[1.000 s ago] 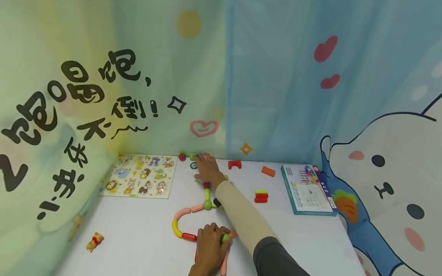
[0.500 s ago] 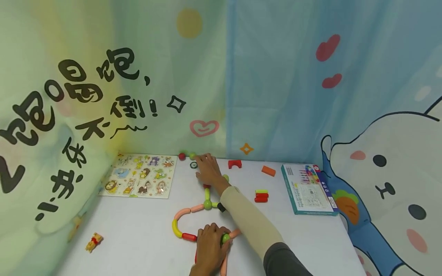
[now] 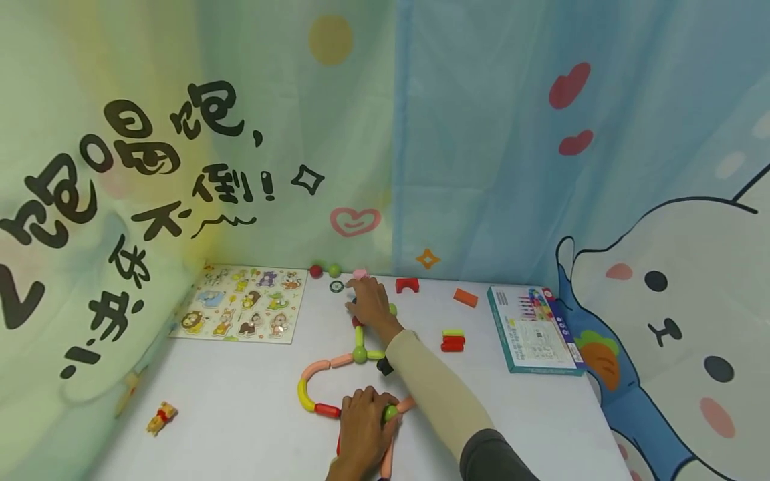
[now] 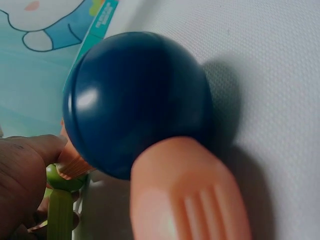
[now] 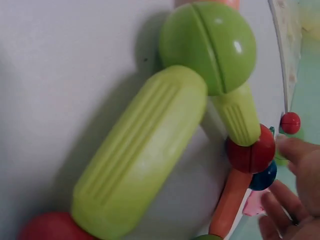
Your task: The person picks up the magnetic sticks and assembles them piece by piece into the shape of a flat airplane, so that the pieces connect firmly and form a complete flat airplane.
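A figure of magnetic sticks and balls lies on the white table. In the head view my left hand [image 3: 363, 424] grips its near part at a green ball [image 3: 390, 413]. The left wrist view shows the thumb [image 4: 50, 147] against a peach stick [image 4: 75, 160] beside that ball; a dark blue ball [image 4: 140, 100] fills the foreground. My right hand [image 3: 373, 306] reaches over the far end of the figure. In the right wrist view its spread fingers [image 5: 282, 200] are beside a red ball [image 5: 251, 148] and a blue ball [image 5: 264, 176]; contact is unclear.
An animal picture board [image 3: 243, 304] lies back left, with a loose red ball [image 3: 315, 271] and green ball [image 3: 334, 270] beside it. Red blocks [image 3: 453, 343], an orange block [image 3: 466, 297] and a box [image 3: 535, 329] are at right. A small bear toy [image 3: 162, 418] lies front left.
My right hand has drawn back slightly toward me, uncovering a pink piece at the back edge and more of the loose green ball. My left hand stays in place.
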Demonstrator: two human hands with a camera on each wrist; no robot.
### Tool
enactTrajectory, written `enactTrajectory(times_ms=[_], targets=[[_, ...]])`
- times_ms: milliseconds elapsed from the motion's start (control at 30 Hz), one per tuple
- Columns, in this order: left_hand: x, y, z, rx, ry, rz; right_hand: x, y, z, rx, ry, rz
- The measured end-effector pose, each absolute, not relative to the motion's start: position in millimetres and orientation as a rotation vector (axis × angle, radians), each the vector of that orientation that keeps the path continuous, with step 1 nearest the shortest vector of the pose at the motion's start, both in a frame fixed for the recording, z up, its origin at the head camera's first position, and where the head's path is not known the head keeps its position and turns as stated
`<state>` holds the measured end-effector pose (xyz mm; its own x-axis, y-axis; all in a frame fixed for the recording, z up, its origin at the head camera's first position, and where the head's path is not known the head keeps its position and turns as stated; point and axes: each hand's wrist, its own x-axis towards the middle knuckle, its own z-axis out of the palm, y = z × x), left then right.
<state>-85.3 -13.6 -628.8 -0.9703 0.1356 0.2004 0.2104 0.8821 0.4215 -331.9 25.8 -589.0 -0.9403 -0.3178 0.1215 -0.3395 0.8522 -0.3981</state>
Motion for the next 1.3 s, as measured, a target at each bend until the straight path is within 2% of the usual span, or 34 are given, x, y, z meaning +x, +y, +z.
enactTrajectory(times_ms=[200,400,567,900,1067,1300], targets=[[-85.0,-12.4,-628.3,-0.282,-2.879,-0.68,-326.0,32.4,-588.3,0.512,-3.09,0.79],[-87.5,-9.9,-627.1,-0.283,-2.85,-0.689,-324.2,48.4,-578.9,0.411,-2.894,1.157],[-91.3,-9.1,-621.5,-0.285,-2.913,-0.708,-310.0,73.3,-564.7,0.321,-2.73,1.459],[-110.1,8.2,-616.4,-0.511,-2.972,-0.643,-243.8,150.8,-562.3,0.013,-2.59,1.765],[-117.5,17.1,-618.2,-0.534,-2.981,-0.584,-206.0,179.1,-566.6,-0.154,-2.671,1.64],[-117.0,19.0,-620.4,-0.535,-2.962,-0.623,-160.5,208.8,-582.8,-0.212,-2.779,1.452]])
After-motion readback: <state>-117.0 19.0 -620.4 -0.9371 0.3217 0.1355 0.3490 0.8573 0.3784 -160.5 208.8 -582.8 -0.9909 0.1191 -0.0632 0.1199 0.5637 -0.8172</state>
